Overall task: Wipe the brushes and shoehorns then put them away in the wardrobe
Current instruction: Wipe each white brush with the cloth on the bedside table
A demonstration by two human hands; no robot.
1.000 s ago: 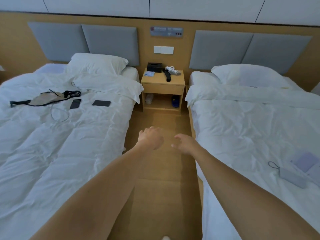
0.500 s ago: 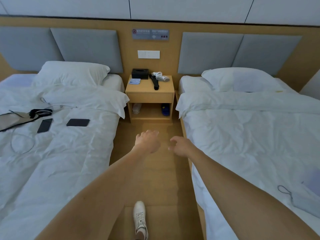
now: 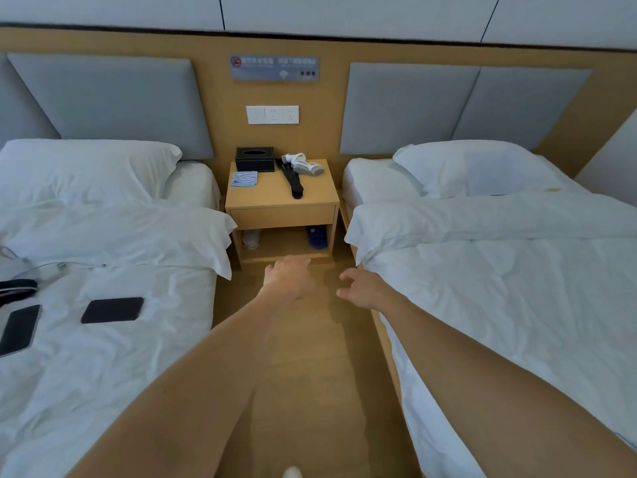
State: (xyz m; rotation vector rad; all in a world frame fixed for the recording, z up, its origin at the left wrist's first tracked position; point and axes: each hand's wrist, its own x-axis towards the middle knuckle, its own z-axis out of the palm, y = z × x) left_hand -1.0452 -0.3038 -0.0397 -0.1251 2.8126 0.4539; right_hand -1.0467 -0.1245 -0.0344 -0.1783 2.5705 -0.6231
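On the wooden nightstand (image 3: 281,213) between two beds lie a black shoehorn (image 3: 293,182), white brushes (image 3: 305,165) at the back right, and a blue striped folded cloth (image 3: 244,178) at the left. Both my arms reach forward over the aisle. My left hand (image 3: 289,277) is in front of the nightstand's lower shelf, fingers loosely apart, holding nothing. My right hand (image 3: 363,288) hangs beside it, fingers curled apart, empty. Neither hand touches the nightstand. No wardrobe is in view.
A black tissue box (image 3: 254,159) stands at the nightstand's back left. Slippers (image 3: 317,236) sit on its lower shelf. The left bed (image 3: 103,339) carries two dark phones (image 3: 113,310) and a strap; the right bed (image 3: 517,288) flanks the narrow wooden aisle.
The view has moved closer to the nightstand along the aisle. Both hands have stretched further forward and their fingers have opened a little.
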